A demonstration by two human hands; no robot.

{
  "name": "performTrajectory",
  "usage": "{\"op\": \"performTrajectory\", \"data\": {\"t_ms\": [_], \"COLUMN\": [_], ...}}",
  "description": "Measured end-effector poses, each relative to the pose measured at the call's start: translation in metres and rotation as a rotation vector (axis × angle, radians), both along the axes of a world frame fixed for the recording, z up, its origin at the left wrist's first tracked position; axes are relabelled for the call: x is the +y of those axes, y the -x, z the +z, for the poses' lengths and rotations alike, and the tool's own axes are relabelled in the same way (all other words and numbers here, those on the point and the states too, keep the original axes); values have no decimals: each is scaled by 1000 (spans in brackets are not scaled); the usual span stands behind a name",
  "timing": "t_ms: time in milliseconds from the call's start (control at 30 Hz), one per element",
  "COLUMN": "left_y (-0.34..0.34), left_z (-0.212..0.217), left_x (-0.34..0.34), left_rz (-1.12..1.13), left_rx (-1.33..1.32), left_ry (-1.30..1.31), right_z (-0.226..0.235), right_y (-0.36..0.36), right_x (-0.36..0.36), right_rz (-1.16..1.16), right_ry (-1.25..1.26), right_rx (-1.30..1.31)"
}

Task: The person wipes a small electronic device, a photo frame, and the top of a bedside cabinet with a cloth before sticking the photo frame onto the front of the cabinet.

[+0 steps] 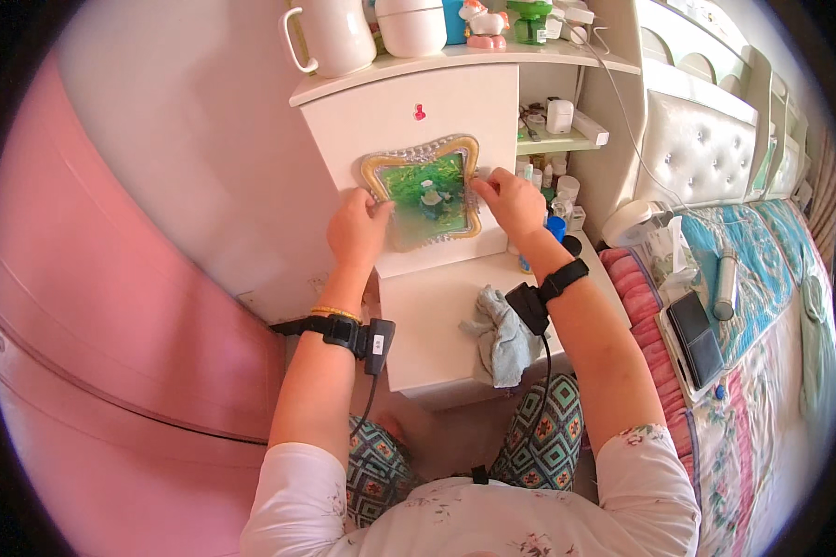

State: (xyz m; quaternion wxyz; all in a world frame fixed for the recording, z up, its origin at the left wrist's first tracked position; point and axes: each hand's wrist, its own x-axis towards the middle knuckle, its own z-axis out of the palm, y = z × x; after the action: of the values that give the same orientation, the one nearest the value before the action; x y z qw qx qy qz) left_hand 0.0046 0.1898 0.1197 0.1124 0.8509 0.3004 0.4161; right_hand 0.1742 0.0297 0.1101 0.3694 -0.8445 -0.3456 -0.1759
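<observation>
A picture frame (469, 148) with a wavy gold and silver border is held up in front of the white cabinet door. Inside it is a green picture with a small white and dark figure in the middle. My left hand (358, 226) grips its left edge between thumb and fingers. On the opposite edge my right hand (513, 201) has its fingers closed in a pinch. A crumpled grey-blue cloth (504, 339) lies on the white desktop (427, 320) below, near my right wrist.
A white pitcher (339, 37), a white canister (411, 26) and a unicorn figurine (484, 23) stand on the top shelf (474, 58). Small bottles crowd the side shelves. To the right, a bed holds a black wallet-like case (696, 339) and a cylinder (725, 283). A pink door (111, 278) is at left.
</observation>
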Motion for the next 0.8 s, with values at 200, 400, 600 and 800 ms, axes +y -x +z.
{"op": "performTrajectory", "data": {"t_ms": [200,400,600,800], "left_y": [8,30,85,91], "left_z": [0,33,85,82], "left_x": [0,-115,-257,-330], "left_rz": [9,-777,-1984,-1613], "left_rx": [-70,-415,-63,-934], "left_ry": [-26,675,345,88], "right_z": [-4,-38,-71,-81], "right_y": [5,30,51,51], "right_x": [-36,-87,-125,-203], "right_rz": [48,152,224,62], "right_ry": [-11,-188,-581,-724], "right_rx": [135,413,824,766]}}
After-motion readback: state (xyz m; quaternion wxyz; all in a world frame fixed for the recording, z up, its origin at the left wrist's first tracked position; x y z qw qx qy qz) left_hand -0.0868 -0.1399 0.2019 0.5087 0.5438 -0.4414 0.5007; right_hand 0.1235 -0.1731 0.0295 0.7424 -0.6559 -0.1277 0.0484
